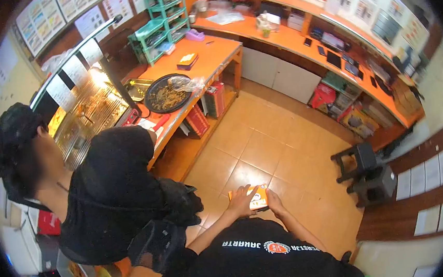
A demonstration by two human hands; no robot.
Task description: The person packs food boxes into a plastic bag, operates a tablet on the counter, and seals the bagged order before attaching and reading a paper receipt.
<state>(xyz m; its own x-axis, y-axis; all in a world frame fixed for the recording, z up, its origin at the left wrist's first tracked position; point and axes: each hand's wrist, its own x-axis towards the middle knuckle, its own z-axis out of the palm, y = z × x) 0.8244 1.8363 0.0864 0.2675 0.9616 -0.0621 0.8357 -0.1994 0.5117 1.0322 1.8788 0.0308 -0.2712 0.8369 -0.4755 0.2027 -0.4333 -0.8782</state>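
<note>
A small orange and white box (258, 197) is held in front of my black shirt, above the tiled floor. My left hand (239, 202) lies over its left side, with fingers reaching across the top face. Along the box's right edge, my right hand (275, 202) grips it with the thumb side up. The underside of the box and some of my fingertips are hidden.
To my left a co-worker in black (116, 193) stands close beside a lit food warmer (91, 107). An orange counter (214, 50) carries a black pan of food (167, 94), a similar small box (188, 61) and green trays (158, 31). Dark stools (373, 184) stand at right.
</note>
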